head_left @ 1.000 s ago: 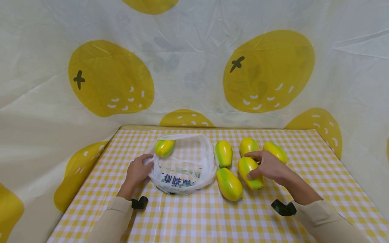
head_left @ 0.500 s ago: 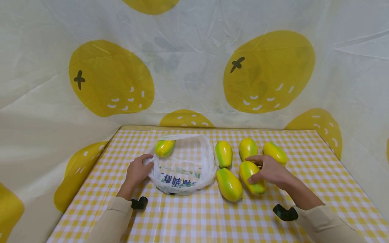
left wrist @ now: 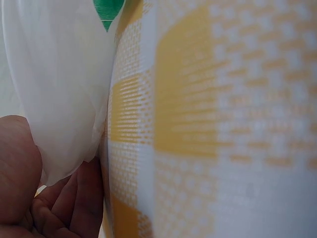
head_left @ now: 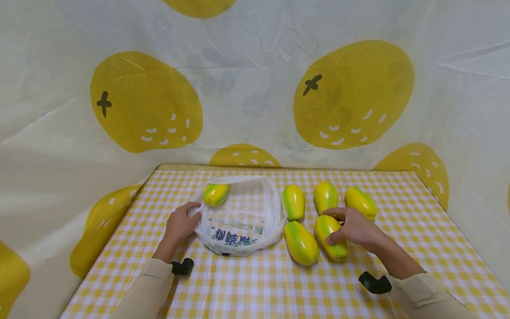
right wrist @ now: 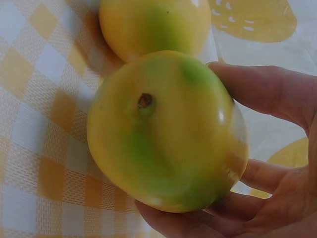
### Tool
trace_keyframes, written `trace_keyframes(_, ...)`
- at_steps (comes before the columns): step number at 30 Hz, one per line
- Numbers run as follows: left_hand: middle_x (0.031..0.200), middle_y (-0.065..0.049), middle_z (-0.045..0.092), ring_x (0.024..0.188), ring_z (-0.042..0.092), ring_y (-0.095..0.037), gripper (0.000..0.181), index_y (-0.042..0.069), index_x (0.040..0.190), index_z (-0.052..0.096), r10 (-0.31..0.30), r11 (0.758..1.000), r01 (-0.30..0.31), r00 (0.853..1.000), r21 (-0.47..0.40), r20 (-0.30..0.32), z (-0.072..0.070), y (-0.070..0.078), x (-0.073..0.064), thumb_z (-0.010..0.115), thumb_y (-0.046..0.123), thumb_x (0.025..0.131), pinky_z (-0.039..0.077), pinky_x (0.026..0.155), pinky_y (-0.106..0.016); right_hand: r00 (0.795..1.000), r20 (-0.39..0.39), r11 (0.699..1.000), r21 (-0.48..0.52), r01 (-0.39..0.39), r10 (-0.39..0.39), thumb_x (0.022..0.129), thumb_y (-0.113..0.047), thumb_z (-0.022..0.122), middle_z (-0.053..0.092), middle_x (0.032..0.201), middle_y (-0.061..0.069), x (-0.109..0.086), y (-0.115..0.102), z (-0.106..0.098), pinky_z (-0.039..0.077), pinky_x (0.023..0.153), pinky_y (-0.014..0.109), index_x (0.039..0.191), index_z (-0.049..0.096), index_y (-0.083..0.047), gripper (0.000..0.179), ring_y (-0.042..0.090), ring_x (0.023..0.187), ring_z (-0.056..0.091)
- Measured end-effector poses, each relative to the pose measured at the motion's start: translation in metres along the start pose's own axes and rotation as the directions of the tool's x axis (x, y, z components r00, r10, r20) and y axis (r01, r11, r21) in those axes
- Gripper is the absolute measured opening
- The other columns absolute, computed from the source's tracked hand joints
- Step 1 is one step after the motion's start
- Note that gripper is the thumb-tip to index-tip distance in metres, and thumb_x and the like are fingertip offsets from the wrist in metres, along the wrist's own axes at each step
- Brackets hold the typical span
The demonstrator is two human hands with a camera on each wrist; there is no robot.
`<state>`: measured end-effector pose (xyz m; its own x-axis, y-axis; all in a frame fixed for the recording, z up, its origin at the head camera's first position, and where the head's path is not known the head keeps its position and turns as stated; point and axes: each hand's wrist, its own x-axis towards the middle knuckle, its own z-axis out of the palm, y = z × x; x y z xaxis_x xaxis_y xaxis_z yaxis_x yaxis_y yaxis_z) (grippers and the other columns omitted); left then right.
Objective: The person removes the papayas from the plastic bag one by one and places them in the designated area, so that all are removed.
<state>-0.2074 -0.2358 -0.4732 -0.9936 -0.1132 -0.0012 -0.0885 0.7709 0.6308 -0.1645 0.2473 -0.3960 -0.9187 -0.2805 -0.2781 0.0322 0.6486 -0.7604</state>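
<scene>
My left hand (head_left: 181, 225) pinches the left rim of a white, see-through plastic bag (head_left: 275, 221), its film between thumb and fingers in the left wrist view. The bag lies with its mouth wide, and one papaya (head_left: 216, 195) shows inside at its far left. With thumb and fingers around it, my right hand (head_left: 356, 228) holds a yellow-green papaya (head_left: 330, 237). In the right wrist view this papaya (right wrist: 168, 134) shows its brown stem end, and another papaya (right wrist: 156, 25) sits behind it. Whether the held papaya touches the tablecloth is unclear.
Right of the bag lie a papaya (head_left: 294, 202) at the back and a papaya (head_left: 301, 243) nearer the front. Beyond my right hand are a papaya (head_left: 326, 197) and a papaya (head_left: 360, 203). A checked tablecloth (head_left: 247, 292) covers the table, with a printed curtain (head_left: 247, 88) behind.
My right hand and the papaya in it have shifted slightly toward me and to the right, apart from the papaya behind. My left hand and the bag stay put.
</scene>
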Motion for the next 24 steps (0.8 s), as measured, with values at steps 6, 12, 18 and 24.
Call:
trace_keyframes(6,0.140,-0.023,0.066,0.119,0.067,-0.045,0.040,0.013,0.136,0.068,0.008,1.000,-0.008,1.000,-0.005,0.001,0.0001,-0.0003,0.0010,0.061,0.028,0.100,0.052,0.098,-0.058,1.000,0.004,1.000,-0.004,-0.014,0.014,0.076,-0.016,0.089,0.054,0.147,0.034,-0.0012,0.0008,-0.0002,0.057,0.091,0.043,0.150,0.048,0.007,0.088,0.039,0.122,0.063)
trace_keyframes(12,0.141,-0.023,0.066,0.120,0.066,-0.045,0.040,0.012,0.137,0.068,0.005,1.000,-0.005,1.000,-0.005,0.006,0.0000,0.0002,0.0004,0.060,0.027,0.100,0.052,0.099,-0.058,1.000,0.013,1.000,0.012,-0.022,0.021,0.077,-0.014,0.087,0.053,0.149,0.034,0.0001,0.0063,0.0008,0.057,0.093,0.044,0.151,0.048,0.005,0.085,0.039,0.125,0.063)
trace_keyframes(18,0.142,-0.022,0.065,0.124,0.065,-0.046,0.040,0.012,0.137,0.067,-0.004,1.000,0.004,1.000,-0.007,0.006,-0.0003,0.0003,0.0002,0.060,0.027,0.100,0.051,0.101,-0.059,1.000,0.015,0.999,0.027,-0.023,0.022,0.077,-0.013,0.086,0.053,0.149,0.034,0.0004,0.0090,0.0012,0.057,0.092,0.043,0.152,0.049,0.003,0.085,0.037,0.124,0.063)
trace_keyframes(24,0.143,-0.022,0.064,0.127,0.063,-0.046,0.041,0.012,0.137,0.067,-0.017,1.000,0.017,1.000,-0.011,0.008,-0.0007,0.0009,-0.0010,0.060,0.027,0.100,0.050,0.103,-0.059,1.000,-0.015,1.000,-0.009,-0.016,0.016,0.077,-0.018,0.089,0.057,0.146,0.033,0.0008,0.0094,0.0038,0.056,0.094,0.045,0.150,0.052,0.003,0.084,0.037,0.123,0.063)
